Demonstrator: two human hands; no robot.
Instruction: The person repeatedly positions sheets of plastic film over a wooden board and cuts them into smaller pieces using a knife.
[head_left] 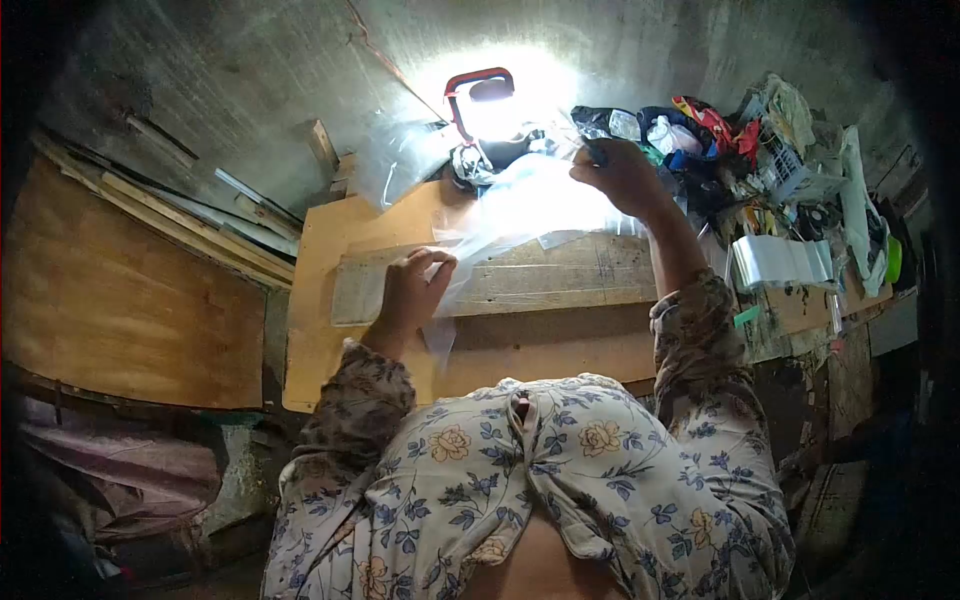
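My left hand [410, 290] is closed in a pinch on the edge of a clear plastic sheet [462, 262], above the left part of a wooden board [560, 280]. The sheet stretches up and right into the lamp's glare, where its outline washes out. My right hand [622, 182] is raised at the far side of the board, fingers wrapped round a small dark-handled tool [597, 153]. Its kind is mostly hidden by my fingers and the glare. Beneath this hand lies a bright pile of plastic film [545, 200].
A lit lamp with a red and black frame [480, 75] stands against the grey wall. Bags and cloths [680, 130] heap up at the back right, near a plastic basket [790, 170] and a white roll [782, 262]. A wooden panel [130, 290] stands left.
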